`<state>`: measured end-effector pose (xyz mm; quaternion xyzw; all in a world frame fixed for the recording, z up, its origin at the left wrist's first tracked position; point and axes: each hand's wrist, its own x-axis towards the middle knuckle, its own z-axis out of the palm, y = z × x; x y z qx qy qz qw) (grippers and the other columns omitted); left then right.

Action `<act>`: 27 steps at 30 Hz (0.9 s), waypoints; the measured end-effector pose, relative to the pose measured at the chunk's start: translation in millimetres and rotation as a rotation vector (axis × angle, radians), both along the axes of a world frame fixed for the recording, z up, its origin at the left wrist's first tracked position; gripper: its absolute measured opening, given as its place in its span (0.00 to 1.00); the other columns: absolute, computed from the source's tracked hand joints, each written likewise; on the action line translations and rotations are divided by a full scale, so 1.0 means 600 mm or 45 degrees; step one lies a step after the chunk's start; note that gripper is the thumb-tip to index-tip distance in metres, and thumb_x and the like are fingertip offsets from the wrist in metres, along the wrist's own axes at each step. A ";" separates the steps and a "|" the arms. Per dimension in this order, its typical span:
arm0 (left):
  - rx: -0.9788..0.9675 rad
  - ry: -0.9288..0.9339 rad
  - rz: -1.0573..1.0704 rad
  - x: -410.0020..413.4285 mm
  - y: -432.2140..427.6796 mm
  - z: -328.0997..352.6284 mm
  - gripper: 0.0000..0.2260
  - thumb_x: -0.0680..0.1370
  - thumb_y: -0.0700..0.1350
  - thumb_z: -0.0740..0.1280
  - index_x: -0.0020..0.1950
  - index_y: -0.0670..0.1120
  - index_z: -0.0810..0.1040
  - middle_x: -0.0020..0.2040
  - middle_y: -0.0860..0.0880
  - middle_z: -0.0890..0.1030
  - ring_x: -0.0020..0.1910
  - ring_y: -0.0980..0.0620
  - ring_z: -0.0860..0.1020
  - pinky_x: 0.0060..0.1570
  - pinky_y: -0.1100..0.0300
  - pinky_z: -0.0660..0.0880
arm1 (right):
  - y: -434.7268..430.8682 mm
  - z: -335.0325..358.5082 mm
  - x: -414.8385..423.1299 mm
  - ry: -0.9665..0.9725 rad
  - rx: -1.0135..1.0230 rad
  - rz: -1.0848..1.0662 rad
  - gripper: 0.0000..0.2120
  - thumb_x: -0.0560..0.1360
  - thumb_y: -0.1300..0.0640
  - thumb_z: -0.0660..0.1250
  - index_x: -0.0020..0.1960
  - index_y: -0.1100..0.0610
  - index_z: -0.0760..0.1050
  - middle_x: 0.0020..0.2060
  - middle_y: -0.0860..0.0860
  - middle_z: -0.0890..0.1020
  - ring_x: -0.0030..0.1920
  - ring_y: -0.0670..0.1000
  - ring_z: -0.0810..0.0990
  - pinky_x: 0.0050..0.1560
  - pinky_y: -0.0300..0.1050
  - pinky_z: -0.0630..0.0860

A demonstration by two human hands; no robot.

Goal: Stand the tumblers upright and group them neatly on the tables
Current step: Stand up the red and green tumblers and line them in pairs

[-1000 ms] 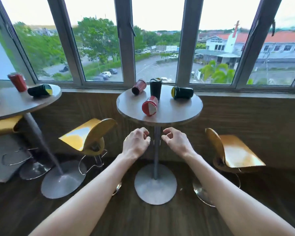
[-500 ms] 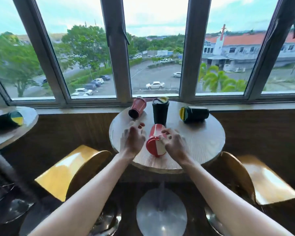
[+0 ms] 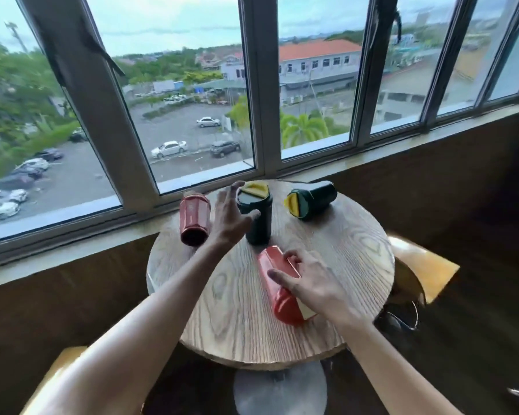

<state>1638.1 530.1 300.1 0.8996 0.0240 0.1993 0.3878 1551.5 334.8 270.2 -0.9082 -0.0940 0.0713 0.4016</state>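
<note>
A round wooden table point(image 3: 237, 319) carries several tumblers. A red tumbler with a white-patched lid point(image 3: 277, 283) lies on its side near the front, and my right hand point(image 3: 310, 284) rests over it with fingers curled around its body. A dark green tumbler with a yellow lid point(image 3: 256, 218) stands upright in the middle. My left hand point(image 3: 229, 215) is spread open just left of it, thumb touching its side. Another dark red tumbler point(image 3: 194, 218) lies on its side at the back left. A second green tumbler point(image 3: 312, 200) lies at the back right.
The table stands against a low wall under a window sill point(image 3: 72, 226). Yellow stool seats sit at the right point(image 3: 423, 271) and the lower left point(image 3: 57, 372). The table's metal base point(image 3: 279, 390) shows below the top.
I have moved closer and turned right. My left hand went from beside the near red tumbler up to the upright green one. My right hand has closed further over the red tumbler.
</note>
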 end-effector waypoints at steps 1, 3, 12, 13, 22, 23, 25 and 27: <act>-0.023 0.028 -0.064 0.007 0.002 0.002 0.31 0.71 0.42 0.73 0.72 0.48 0.68 0.68 0.40 0.68 0.67 0.44 0.67 0.64 0.55 0.67 | 0.001 0.003 -0.006 0.030 -0.018 -0.014 0.35 0.68 0.29 0.67 0.70 0.42 0.67 0.64 0.47 0.72 0.64 0.51 0.74 0.61 0.50 0.72; -0.040 0.076 -0.166 0.020 0.007 0.003 0.33 0.67 0.46 0.71 0.72 0.48 0.68 0.69 0.40 0.67 0.68 0.44 0.67 0.65 0.55 0.67 | 0.001 0.008 -0.014 0.118 -0.052 -0.015 0.39 0.66 0.28 0.67 0.73 0.38 0.62 0.66 0.48 0.70 0.66 0.53 0.72 0.63 0.53 0.71; 0.064 0.025 -0.211 0.035 0.024 -0.013 0.25 0.70 0.35 0.71 0.67 0.44 0.73 0.70 0.42 0.67 0.67 0.49 0.67 0.62 0.63 0.63 | 0.004 0.018 -0.024 0.259 -0.192 0.061 0.49 0.62 0.32 0.74 0.74 0.31 0.49 0.62 0.52 0.65 0.65 0.61 0.73 0.68 0.58 0.70; 0.077 0.021 -0.213 0.036 0.025 -0.015 0.25 0.70 0.35 0.71 0.67 0.44 0.74 0.70 0.42 0.67 0.66 0.50 0.66 0.61 0.63 0.63 | 0.005 0.019 -0.025 0.245 -0.201 0.039 0.49 0.62 0.34 0.75 0.74 0.34 0.50 0.62 0.53 0.64 0.64 0.62 0.73 0.67 0.58 0.71; 0.074 -0.070 -0.173 0.045 0.024 -0.026 0.24 0.69 0.40 0.77 0.64 0.45 0.77 0.65 0.44 0.70 0.64 0.50 0.70 0.60 0.69 0.64 | -0.001 0.042 -0.006 0.014 -0.202 -0.066 0.39 0.62 0.40 0.79 0.68 0.41 0.68 0.55 0.47 0.60 0.61 0.53 0.73 0.65 0.51 0.74; 0.062 -0.078 -0.171 0.047 0.022 -0.027 0.24 0.69 0.40 0.77 0.63 0.46 0.77 0.65 0.44 0.71 0.64 0.49 0.71 0.61 0.68 0.65 | -0.003 0.045 -0.002 -0.002 -0.218 -0.061 0.39 0.62 0.40 0.80 0.69 0.41 0.67 0.56 0.47 0.60 0.61 0.53 0.73 0.65 0.52 0.74; 0.059 -0.082 -0.166 0.049 0.021 -0.029 0.23 0.68 0.41 0.77 0.62 0.47 0.77 0.66 0.44 0.70 0.66 0.47 0.71 0.63 0.64 0.67 | -0.003 0.051 0.009 -0.021 -0.245 -0.071 0.41 0.62 0.42 0.80 0.69 0.43 0.64 0.59 0.49 0.60 0.63 0.54 0.71 0.66 0.53 0.73; 0.049 -0.074 -0.164 0.050 0.022 -0.031 0.23 0.68 0.42 0.77 0.62 0.49 0.76 0.69 0.43 0.69 0.68 0.45 0.70 0.66 0.57 0.69 | -0.001 0.059 0.022 -0.040 -0.251 -0.088 0.42 0.62 0.45 0.81 0.68 0.43 0.60 0.60 0.50 0.60 0.63 0.56 0.71 0.66 0.55 0.73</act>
